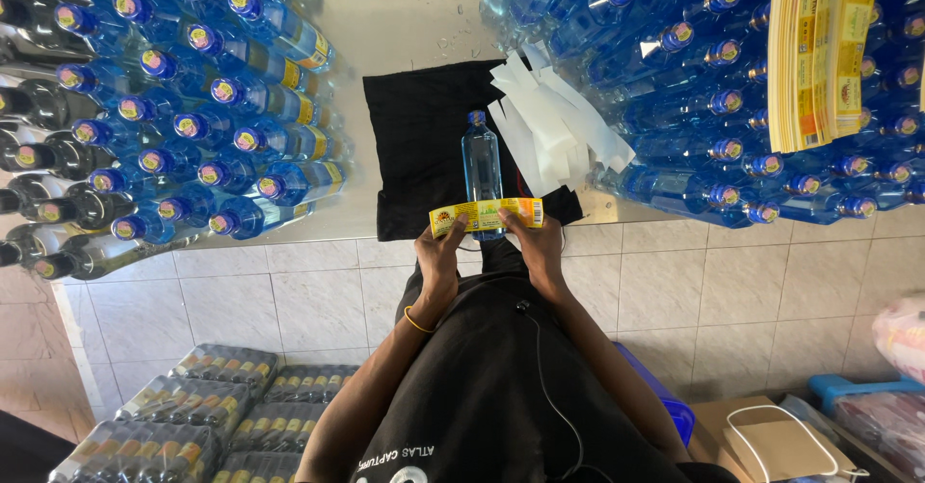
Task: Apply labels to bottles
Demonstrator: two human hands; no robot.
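A clear blue plastic bottle [482, 167] with a blue cap lies on a black cloth [424, 146] spread on the steel table. Across its near end I hold a yellow label strip [487, 215] stretched flat between both hands. My left hand [440, 260] pinches the label's left end; a yellow band circles that wrist. My right hand [536, 250] pinches the right end. The bottle's base is hidden behind the label.
Labelled blue bottles [222, 107] are piled on the left of the steel table [405, 11], unlabelled ones [713, 107] on the right. White backing strips [554, 122] lie beside the cloth. A label stack [819, 54] rests on the right pile. Wrapped bottle packs [212, 416] sit on the floor.
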